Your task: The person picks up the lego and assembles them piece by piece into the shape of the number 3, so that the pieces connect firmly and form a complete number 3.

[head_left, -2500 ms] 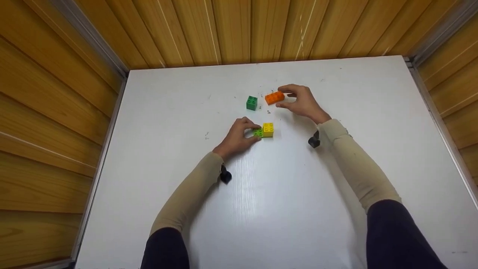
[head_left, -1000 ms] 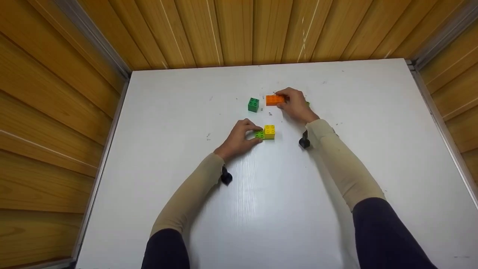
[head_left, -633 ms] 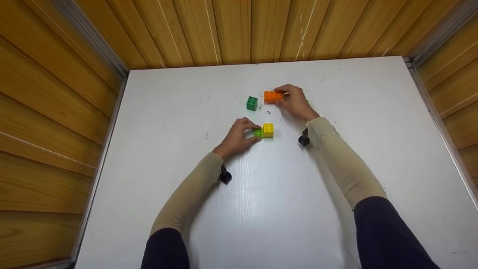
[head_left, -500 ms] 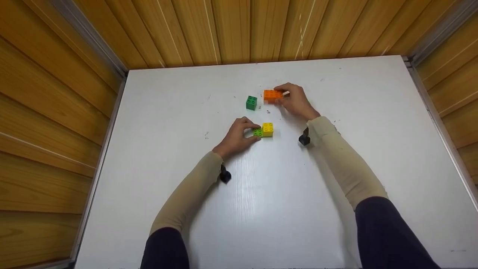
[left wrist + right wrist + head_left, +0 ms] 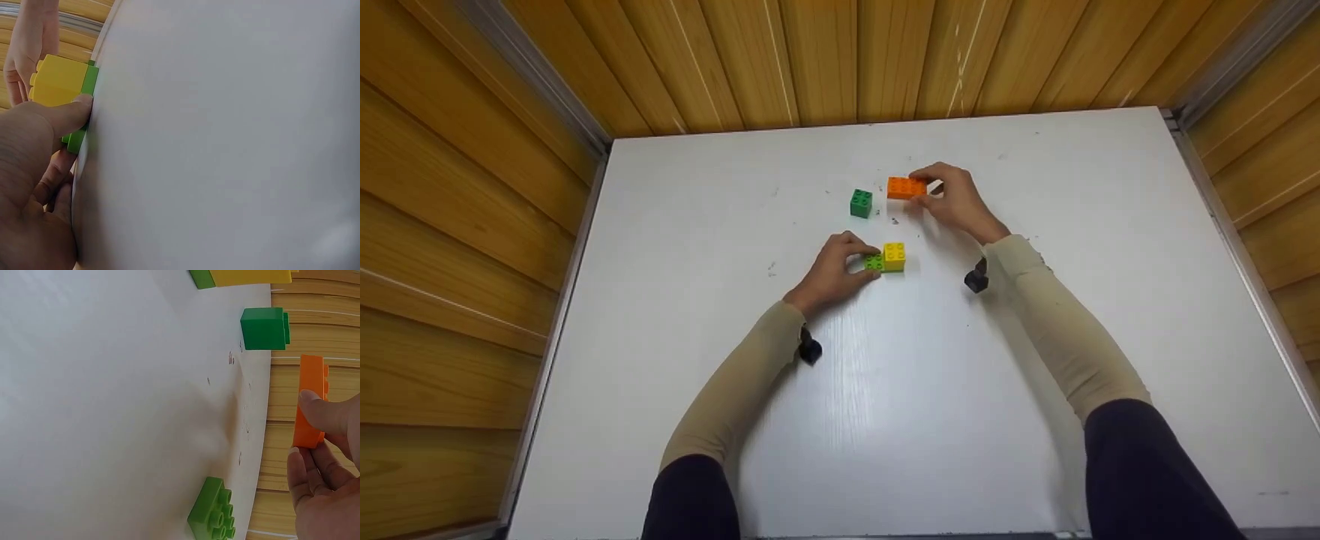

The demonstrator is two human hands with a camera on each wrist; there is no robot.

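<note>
My left hand (image 5: 829, 271) pinches a flat light green toy building brick (image 5: 873, 262) between thumb and fingers at mid-table. On that brick's right end sits a yellow block (image 5: 894, 257); the left wrist view shows the yellow block (image 5: 61, 80) pressed flush onto the green. Farther back, my right hand (image 5: 958, 201) grips the right end of an orange brick (image 5: 901, 187), studs up. In the right wrist view the orange brick (image 5: 309, 410) is raised off the table, with thumb on its side and fingers curled below.
A dark green block (image 5: 861, 203) stands on the white table (image 5: 720, 225), left of the orange brick. Another light green brick (image 5: 211, 512) lies near the right hand, hidden behind it in the head view. Wood-panelled walls (image 5: 825, 60) border the table.
My right fingers have closed on the orange brick, which has turned from slanted to straight and come up off the table. The left hand and its bricks stay in place.
</note>
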